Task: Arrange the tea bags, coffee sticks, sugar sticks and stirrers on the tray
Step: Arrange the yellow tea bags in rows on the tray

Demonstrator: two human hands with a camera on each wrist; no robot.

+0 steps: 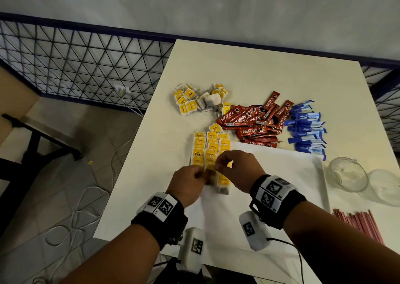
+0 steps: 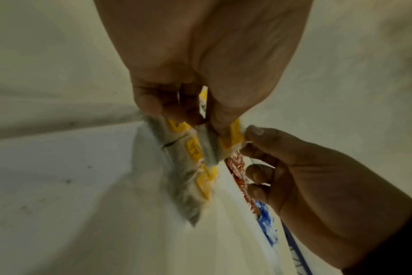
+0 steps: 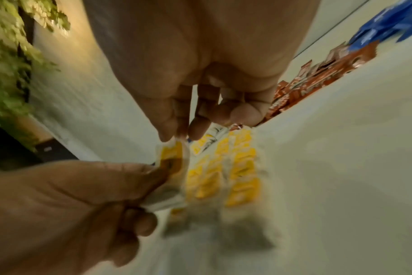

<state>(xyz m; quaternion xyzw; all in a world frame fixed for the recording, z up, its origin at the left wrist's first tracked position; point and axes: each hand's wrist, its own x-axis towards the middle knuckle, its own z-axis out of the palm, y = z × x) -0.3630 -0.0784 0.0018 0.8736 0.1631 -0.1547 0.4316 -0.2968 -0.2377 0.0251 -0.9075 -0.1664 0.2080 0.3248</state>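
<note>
Both hands meet over the white tray (image 1: 272,175) and pinch one yellow-tagged tea bag (image 1: 209,172) between them. My left hand (image 1: 200,173) grips its lower part; in the left wrist view the left hand (image 2: 207,121) holds the tea bag (image 2: 231,139) by thumb and fingers. My right hand (image 1: 217,164) pinches the upper corner, and the right wrist view shows the right hand (image 3: 176,137) on the tea bag (image 3: 173,156). Rows of tea bags (image 1: 207,147) lie on the tray's left side. Loose tea bags (image 1: 194,102), coffee sticks (image 1: 255,123) and sugar sticks (image 1: 307,130) lie behind the tray.
Pink stirrers (image 1: 357,223) lie at the table's right front. Two glass jars (image 1: 348,175) lie on their sides right of the tray. The table's left edge drops to a floor with cables (image 1: 71,229). A wire fence (image 1: 86,56) stands behind.
</note>
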